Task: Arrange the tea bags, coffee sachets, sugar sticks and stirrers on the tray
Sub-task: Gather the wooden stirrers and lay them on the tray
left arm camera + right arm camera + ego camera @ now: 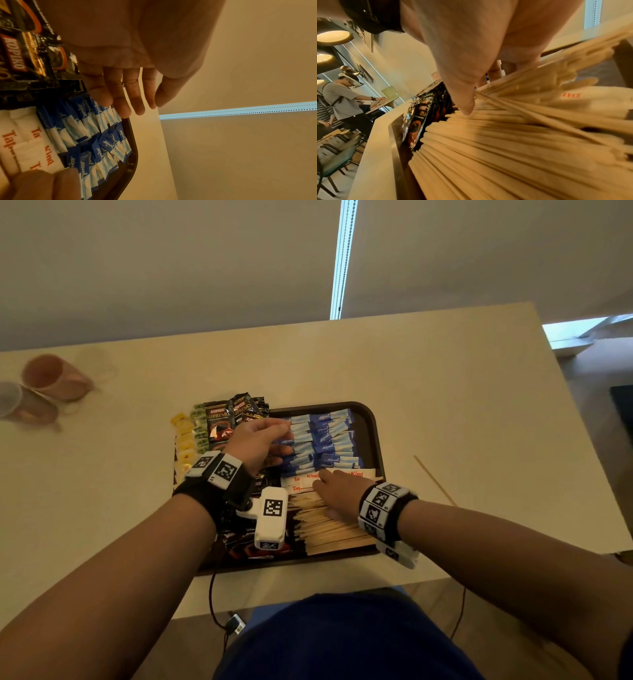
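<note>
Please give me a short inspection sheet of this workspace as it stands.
Surface: pale cream table, carrying a dark brown plastic tray.
Job's things: blue-and-white sweetener sachets, white red-lettered sugar sticks, pale wooden stirrers and black coffee sachets on the tray; yellow and green tea bags at its left edge.
Clutter: one loose wooden stirrer on the table; two pink cups lying far left.
Hands: left hand open over the sweetener sachets; right hand resting on the stirrers.
Cables: black cable hanging off the near edge.
Surroundings: closed blinds; other people at a neighbouring table.
</note>
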`<state>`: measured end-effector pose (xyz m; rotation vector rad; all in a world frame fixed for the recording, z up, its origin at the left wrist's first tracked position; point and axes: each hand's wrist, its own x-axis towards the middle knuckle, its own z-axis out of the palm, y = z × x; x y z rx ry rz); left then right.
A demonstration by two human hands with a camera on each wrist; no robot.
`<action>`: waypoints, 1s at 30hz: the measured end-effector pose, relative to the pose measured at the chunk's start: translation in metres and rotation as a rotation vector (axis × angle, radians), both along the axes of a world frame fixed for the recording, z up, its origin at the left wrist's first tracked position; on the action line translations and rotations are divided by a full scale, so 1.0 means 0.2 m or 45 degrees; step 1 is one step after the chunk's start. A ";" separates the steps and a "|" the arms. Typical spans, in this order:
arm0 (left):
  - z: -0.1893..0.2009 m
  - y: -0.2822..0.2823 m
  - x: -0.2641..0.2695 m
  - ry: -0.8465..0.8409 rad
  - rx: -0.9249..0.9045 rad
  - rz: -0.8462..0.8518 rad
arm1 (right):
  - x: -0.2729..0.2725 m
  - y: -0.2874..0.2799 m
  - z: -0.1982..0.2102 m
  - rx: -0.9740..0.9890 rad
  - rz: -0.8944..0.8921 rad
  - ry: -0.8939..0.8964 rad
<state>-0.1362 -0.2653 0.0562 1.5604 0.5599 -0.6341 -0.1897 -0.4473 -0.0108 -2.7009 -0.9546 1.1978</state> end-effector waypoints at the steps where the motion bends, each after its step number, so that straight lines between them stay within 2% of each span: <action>1: 0.00 0.00 0.00 0.001 -0.003 -0.002 | 0.00 0.00 0.01 0.014 -0.009 0.009; 10: 0.00 0.00 0.02 0.008 0.021 -0.021 | -0.01 -0.04 -0.01 0.180 -0.115 -0.054; 13: 0.00 -0.01 0.04 0.015 0.022 -0.022 | -0.01 -0.07 -0.02 0.150 -0.077 -0.149; 15: 0.00 -0.02 0.04 0.018 0.021 -0.019 | -0.01 -0.10 -0.02 0.141 -0.098 -0.128; 17: 0.00 -0.04 0.04 0.026 0.016 -0.024 | 0.00 -0.14 -0.01 0.272 -0.293 -0.089; 20: 0.00 -0.07 0.03 0.044 -0.001 -0.028 | 0.06 -0.32 0.00 0.435 -0.933 -0.286; 22: -0.01 -0.09 0.02 0.051 -0.010 -0.034 | 0.09 -0.52 -0.03 0.237 -1.196 -0.401; 25: 0.00 -0.11 0.01 0.058 -0.017 -0.041 | 0.03 -0.76 -0.12 -0.231 -1.254 -0.300; 30: -0.01 -0.12 0.00 0.072 -0.016 -0.040 | -0.05 -0.79 -0.17 -0.318 -1.206 -0.267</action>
